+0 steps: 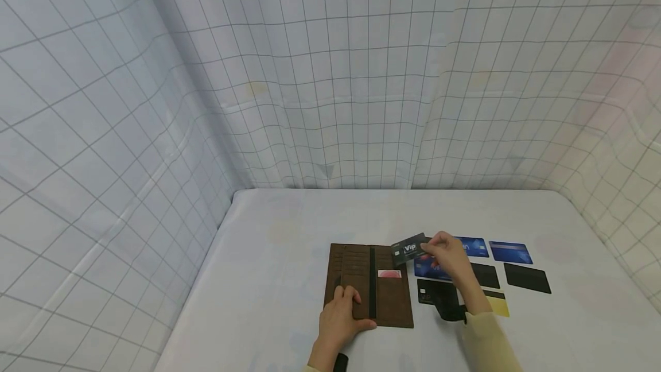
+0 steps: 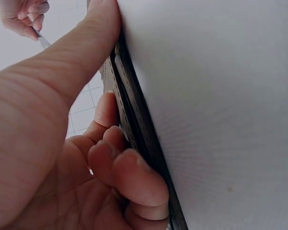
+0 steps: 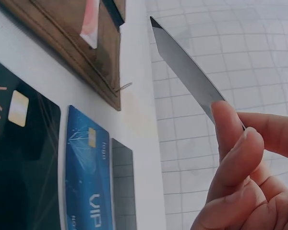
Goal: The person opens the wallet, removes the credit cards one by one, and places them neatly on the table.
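Observation:
A brown wallet (image 1: 395,310) lies unfolded on the white table. My left hand (image 1: 337,319) holds it at the lower left, fingers bent on the left panel and thumb along the bottom edge. In the left wrist view, the bent fingertips (image 2: 140,175) meet the wallet's stitched edge. A pinkish-white card (image 1: 389,274) pokes out of a slot in the right panel. Above that panel's upper right corner, my right hand (image 1: 448,254) pinches a dark VIP card (image 1: 407,250) by its right end. The right wrist view shows this card's plain grey back (image 3: 185,62), tilted.
Right of the wallet lie several cards: a black VIP card (image 1: 430,290), a blue one (image 1: 430,271) partly under my right hand, two blue ones behind, black ones (image 1: 528,278) and a yellow one (image 1: 498,305). Gridded white curtains (image 1: 330,102) enclose the table's back and sides.

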{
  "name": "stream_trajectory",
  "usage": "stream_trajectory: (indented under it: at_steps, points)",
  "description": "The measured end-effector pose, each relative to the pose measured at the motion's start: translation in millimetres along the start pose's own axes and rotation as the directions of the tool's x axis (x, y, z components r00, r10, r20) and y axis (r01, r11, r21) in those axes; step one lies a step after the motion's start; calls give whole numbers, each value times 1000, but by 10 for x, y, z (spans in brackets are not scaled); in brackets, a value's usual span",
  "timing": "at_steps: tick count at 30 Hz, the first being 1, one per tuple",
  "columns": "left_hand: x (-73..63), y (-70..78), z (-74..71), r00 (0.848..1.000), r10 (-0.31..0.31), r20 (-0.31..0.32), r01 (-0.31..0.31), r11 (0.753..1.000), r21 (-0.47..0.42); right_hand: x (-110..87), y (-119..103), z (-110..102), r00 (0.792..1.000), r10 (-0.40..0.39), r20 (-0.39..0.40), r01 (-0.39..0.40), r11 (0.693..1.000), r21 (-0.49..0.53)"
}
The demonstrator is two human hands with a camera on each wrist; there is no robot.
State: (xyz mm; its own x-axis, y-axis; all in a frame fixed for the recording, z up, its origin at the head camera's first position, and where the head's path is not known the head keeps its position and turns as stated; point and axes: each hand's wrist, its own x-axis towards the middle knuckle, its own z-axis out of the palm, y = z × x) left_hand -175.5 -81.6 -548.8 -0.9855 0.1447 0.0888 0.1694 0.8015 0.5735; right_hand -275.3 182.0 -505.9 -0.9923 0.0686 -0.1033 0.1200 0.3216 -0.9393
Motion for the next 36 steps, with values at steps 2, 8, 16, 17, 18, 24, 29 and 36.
stream_trajectory:
  at_steps: [2, 8, 16, 17, 18, 24, 29, 36]
  points:
    - [-2, -3, 2, 1000, 1, -2, -1, 1000, 1, -29, -34, -29, 1000, 1, -9, -1, 1000, 8]
    - [-6, -5, 6, 1000, 1, -3, -1, 1000, 4, -126, -128, -138, 999, -8, -42, 9, 1000, 21]
    - [-11, 2, -3, 1000, 7, -6, -7, 1000, 7, -280, -211, -343, 998, -31, -58, 37, 995, 90]
    - [-12, 2, -4, 1000, 6, -5, -6, 1000, 8, -295, -208, -370, 998, -27, -63, 33, 995, 97]
    - [-12, 3, -6, 1000, 6, -5, -6, 1000, 8, -311, -203, -399, 997, -23, -69, 30, 995, 100]
    - [-9, 6, -3, 1000, 7, -3, -7, 1000, 3, -463, -141, -590, 989, 10, -147, 6, 994, 109]
    - [-10, 3, -3, 1000, 2, 8, -2, 1000, 1, -638, -50, -784, 974, 37, -222, -8, 991, 131]
    - [-6, 11, -10, 1000, -5, 15, 5, 1000, -4, -836, 144, -1071, 933, 127, -336, -75, 984, 162]
